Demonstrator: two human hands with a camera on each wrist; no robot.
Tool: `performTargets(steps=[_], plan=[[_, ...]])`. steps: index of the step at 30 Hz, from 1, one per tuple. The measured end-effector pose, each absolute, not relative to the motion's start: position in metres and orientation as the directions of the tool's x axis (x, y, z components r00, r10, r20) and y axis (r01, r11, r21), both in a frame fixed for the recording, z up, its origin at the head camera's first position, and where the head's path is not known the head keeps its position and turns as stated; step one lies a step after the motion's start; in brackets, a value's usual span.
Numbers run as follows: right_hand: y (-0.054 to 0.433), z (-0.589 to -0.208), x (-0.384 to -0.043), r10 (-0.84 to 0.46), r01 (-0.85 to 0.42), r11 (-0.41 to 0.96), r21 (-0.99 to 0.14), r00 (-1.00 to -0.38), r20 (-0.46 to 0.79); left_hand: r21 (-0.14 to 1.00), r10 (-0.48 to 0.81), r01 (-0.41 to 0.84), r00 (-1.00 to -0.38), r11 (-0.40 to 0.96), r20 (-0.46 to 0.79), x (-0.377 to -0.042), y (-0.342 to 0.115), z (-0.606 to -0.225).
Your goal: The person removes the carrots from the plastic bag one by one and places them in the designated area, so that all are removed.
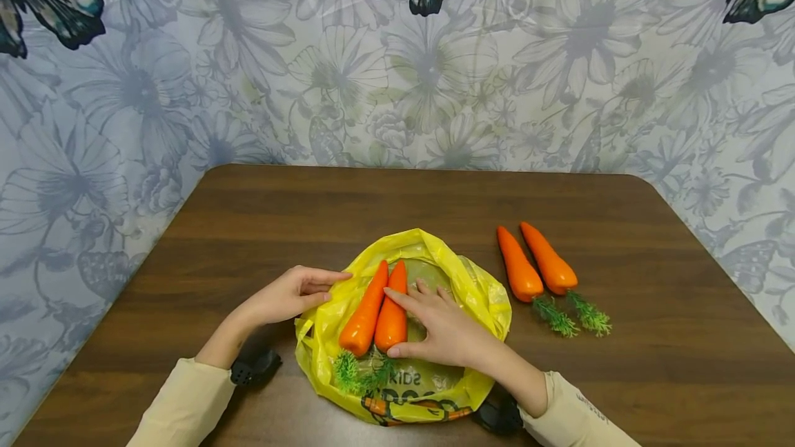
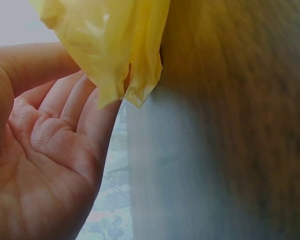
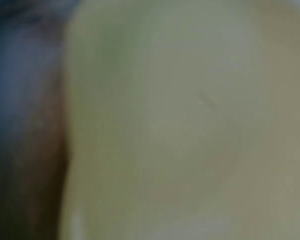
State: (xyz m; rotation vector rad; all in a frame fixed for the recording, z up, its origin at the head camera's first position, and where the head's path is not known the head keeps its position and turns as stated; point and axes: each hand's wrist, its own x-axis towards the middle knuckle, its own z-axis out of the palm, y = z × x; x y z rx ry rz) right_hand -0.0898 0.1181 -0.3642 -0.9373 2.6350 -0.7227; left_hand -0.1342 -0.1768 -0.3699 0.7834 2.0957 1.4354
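A crumpled yellow plastic bag (image 1: 486, 288) lies on the table with its mouth spread wide. Two orange carrots with green tops, a left one (image 1: 363, 319) and a right one (image 1: 392, 319), lie side by side in it, tips pointing away. My left hand (image 1: 292, 293) holds the bag's left rim between thumb and fingers; the left wrist view shows the yellow plastic (image 2: 107, 45) over those fingers. Inside the bag my right hand (image 1: 444, 330) lies over the right carrot, forefinger across its upper part and thumb at its thick end, fingers spread fairly straight. The right wrist view is mostly blurred yellow plastic (image 3: 180, 125).
Two more carrots, one nearer (image 1: 519, 264) and one farther right (image 1: 549, 259), lie on the brown wooden table (image 1: 279, 205) right of the bag. Behind the table hangs a flowered backdrop (image 1: 435, 88) with dark butterflies. Black straps circle both wrists.
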Motion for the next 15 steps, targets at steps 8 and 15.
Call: performTargets(steps=[8,15], plan=[[0.1154,-0.3632,-0.0923,-0.646,-0.529,0.666,-0.527,-0.762,-0.052,0.942,0.69,0.179,-0.72,0.283,-0.071,-0.1382,-0.1783,-0.3693],[0.1117,-0.363,-0.0911,-0.608,-0.491,0.706,-0.51,-0.789,-0.083,0.943,0.695,0.177,-0.715,0.28,-0.072,-0.1421,-0.1795,-0.3697]])
